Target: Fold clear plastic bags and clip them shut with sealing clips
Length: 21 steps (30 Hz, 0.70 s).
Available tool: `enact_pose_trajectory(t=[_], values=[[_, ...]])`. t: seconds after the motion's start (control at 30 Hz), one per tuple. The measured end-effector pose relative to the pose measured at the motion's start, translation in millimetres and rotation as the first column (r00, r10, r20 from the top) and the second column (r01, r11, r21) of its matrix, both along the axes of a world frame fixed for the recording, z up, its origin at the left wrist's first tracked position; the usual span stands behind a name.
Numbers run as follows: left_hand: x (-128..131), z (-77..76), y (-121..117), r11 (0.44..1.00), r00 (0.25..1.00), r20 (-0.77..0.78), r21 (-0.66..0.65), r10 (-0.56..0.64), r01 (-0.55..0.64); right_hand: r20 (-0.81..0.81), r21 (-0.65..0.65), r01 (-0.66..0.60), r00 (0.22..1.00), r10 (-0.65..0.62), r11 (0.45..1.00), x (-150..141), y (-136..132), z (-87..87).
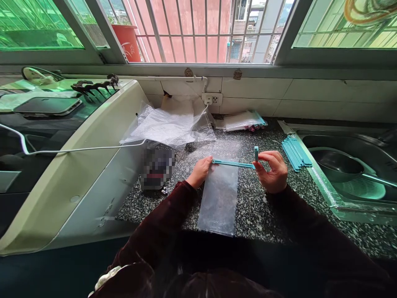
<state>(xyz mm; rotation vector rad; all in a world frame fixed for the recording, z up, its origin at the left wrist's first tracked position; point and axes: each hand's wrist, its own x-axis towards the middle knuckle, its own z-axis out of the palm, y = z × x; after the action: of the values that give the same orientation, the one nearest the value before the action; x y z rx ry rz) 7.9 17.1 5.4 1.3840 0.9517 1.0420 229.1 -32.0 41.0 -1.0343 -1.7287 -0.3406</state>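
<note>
My left hand (201,171) is closed on the left end of a long, thin teal bag clip (232,164). The strip lies across the top of a clear, flat plastic bag (217,203), which hangs down toward the counter's front edge. My right hand (273,170) pinches the clip's right end between thumb and fingers. There a short teal piece (256,153) stands upright from the strip; whether it is joined to the strip I cannot tell. Farther right, several loose teal strips (296,153) lie in a pile beside the sink.
Clear plastic bags (167,126) are heaped at the back left. A stack of bags with teal edges (243,121) lies by the wall. A sink (336,209) with a pan (336,160) is at right. A white cable (93,148) crosses the appliance (102,124) at left. A blurred dark object (157,169) sits nearby.
</note>
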Motion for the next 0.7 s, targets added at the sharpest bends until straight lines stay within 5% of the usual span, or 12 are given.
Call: enact_pose_trajectory(t=[0.7], values=[[-4.7,5.1,3.7,0.997,0.997,0.018,-0.019,0.077,-0.076,-0.055,0.051,0.094,0.994,-0.091,0.994,9.7,2.3,-2.0]])
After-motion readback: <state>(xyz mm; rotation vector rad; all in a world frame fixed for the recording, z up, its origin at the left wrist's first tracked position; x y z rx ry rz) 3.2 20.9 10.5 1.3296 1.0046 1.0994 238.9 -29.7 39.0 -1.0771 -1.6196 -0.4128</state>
